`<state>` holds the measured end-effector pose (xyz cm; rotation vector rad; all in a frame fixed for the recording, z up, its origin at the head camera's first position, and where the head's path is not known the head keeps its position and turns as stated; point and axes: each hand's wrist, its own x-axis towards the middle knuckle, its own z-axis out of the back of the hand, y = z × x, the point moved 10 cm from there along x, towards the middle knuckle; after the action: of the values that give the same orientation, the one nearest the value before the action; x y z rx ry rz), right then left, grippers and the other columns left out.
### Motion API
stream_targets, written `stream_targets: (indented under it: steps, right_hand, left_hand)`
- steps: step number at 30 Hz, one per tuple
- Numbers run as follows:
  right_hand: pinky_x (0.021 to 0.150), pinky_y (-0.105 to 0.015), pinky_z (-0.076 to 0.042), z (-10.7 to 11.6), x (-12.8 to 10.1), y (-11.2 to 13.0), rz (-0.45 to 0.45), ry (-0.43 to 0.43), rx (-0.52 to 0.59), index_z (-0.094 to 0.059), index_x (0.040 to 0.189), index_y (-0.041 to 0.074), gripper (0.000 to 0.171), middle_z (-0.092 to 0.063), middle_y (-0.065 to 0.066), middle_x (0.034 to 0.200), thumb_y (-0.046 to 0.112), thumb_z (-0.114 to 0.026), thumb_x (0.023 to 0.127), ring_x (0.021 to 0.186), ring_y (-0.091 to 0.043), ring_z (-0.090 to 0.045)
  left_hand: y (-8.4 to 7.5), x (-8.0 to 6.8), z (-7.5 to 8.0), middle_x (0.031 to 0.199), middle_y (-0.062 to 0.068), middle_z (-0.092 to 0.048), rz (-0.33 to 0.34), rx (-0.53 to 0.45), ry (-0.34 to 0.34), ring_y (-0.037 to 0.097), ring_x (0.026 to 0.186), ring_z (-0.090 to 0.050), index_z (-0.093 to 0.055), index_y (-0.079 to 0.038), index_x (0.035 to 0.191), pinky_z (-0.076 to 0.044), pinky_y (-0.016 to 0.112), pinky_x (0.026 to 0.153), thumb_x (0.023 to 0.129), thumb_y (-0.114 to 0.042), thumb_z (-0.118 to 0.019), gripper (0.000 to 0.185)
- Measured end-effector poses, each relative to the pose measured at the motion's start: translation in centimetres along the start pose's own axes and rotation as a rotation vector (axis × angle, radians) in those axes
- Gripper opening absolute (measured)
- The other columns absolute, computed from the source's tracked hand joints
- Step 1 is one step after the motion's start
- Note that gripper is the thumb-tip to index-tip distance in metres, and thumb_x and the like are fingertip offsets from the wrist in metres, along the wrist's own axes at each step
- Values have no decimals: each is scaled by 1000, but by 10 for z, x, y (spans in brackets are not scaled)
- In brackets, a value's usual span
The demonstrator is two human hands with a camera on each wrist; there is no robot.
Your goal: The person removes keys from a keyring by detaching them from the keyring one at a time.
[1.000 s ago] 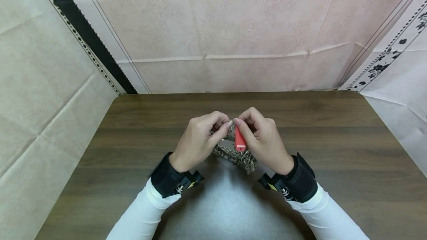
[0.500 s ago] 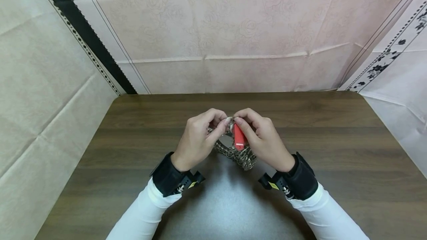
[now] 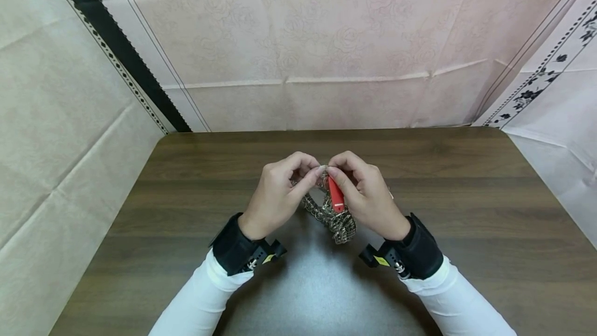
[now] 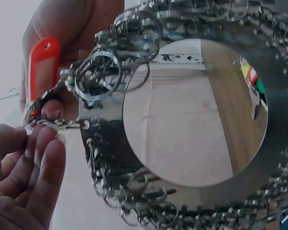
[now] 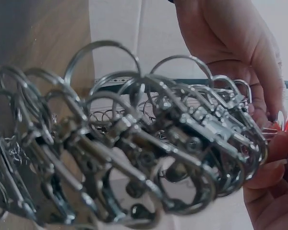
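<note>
In the head view my left hand [image 3: 277,193] and right hand [image 3: 373,196] meet fingertip to fingertip above the table. From the right fingertips hangs a red key tag [image 3: 337,196]; the small ring at its top is mostly hidden by the fingers. My left fingers pinch a short metal link, which joins a hole in a flat metal ring plate [image 4: 279,112] with a wide round opening. Crowded along the plate's edge are many key rings [image 5: 129,110] with metal clasps. This bunch [image 3: 343,228] hangs below my hands.
A wood-grain table [image 3: 466,196] lies under both forearms. Pale patterned cloth [image 3: 326,56] stands behind it and at both sides. Through the plate's opening, yellow, red and green pieces [image 4: 250,76] with a metal part show over the wood.
The red key tag swings slightly left, then back right. The bunch of key rings turns, and its opening looks narrower in the head view. My fingertips draw apart a little, then close together again.
</note>
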<state>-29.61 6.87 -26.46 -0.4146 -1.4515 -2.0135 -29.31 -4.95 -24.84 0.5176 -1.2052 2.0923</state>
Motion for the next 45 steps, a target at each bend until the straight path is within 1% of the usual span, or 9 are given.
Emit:
stream_targets:
  steps: [3, 6, 9, 11, 16, 23, 31, 37, 45]
  right_hand:
    - [54, -21, -43, 0, 0, 2, 9, 20, -7, -59, 98, 4, 6, -57, -1, 75, 2, -54, 96, 61, -10, -50]
    - [55, -20, -43, 0, 1, 5, 24, 53, -28, -59, 97, 5, 5, -57, -1, 75, 4, -55, 96, 62, -9, -51]
    - [56, -19, -43, 0, 2, 12, 62, 79, -76, -60, 96, 5, 5, -59, 0, 77, 5, -55, 96, 63, -7, -50]
    - [55, -19, -42, 0, 2, 16, 84, 89, -111, -60, 95, 6, 5, -59, 2, 77, 7, -56, 96, 62, -6, -50]
    - [54, -19, -42, -2, 0, 16, 78, 103, -122, -60, 95, 7, 5, -59, 3, 76, 9, -56, 96, 61, -5, -49]
    - [55, -20, -45, 0, 0, 10, 25, 80, -51, -61, 95, 8, 4, -63, 1, 80, 7, -57, 95, 65, -7, -54]
    - [52, -20, -45, 2, 1, 8, 15, 40, -27, -62, 95, 5, 5, -65, -1, 79, 4, -58, 94, 61, -8, -55]
    - [49, -21, -44, 4, 0, 6, -4, 1, -6, -62, 96, 3, 6, -65, -3, 78, 0, -58, 93, 57, -8, -53]
    - [48, -23, -44, 2, 0, 1, -50, -12, 50, -60, 96, 1, 4, -62, -5, 77, 2, -56, 95, 56, -10, -52]
  left_hand:
    - [-2, 0, 0, 81, -1, -68, -35, 39, 14, 2, 69, -60, -62, -6, 103, -50, 18, 62, 94, -16, -62, 13]
    - [-8, 0, -1, 88, -1, -68, -101, 106, 40, 3, 74, -59, -62, -6, 107, -50, 17, 67, 96, -17, -60, 16]
    - [-15, 0, -2, 90, -1, -66, -165, 167, 64, 4, 76, -56, -63, -6, 104, -48, 18, 68, 97, -16, -58, 13]
    - [-16, 0, -3, 88, -1, -64, -176, 193, 75, 5, 75, -54, -63, -7, 100, -47, 17, 67, 96, -16, -58, 11]
    - [-13, -1, -6, 81, -2, -58, -148, 196, 92, 5, 71, -51, -60, -7, 97, -45, 17, 63, 96, -14, -57, 8]
    - [-12, -1, -7, 78, -2, -54, -123, 154, 59, 6, 72, -51, -57, -7, 95, -44, 18, 63, 98, -14, -55, 7]
    - [-4, -2, -7, 79, -1, -57, -48, 50, 41, 6, 72, -56, -57, -6, 97, -50, 18, 65, 98, -14, -54, 8]
    - [-2, -2, -7, 78, 2, -60, -13, -30, 11, 5, 72, -60, -57, -5, 97, -52, 20, 64, 97, -15, -54, 10]
    - [4, -3, -7, 78, 7, -60, 24, -127, -29, 8, 70, -61, -56, -3, 95, -53, 21, 64, 98, -14, -53, 12]
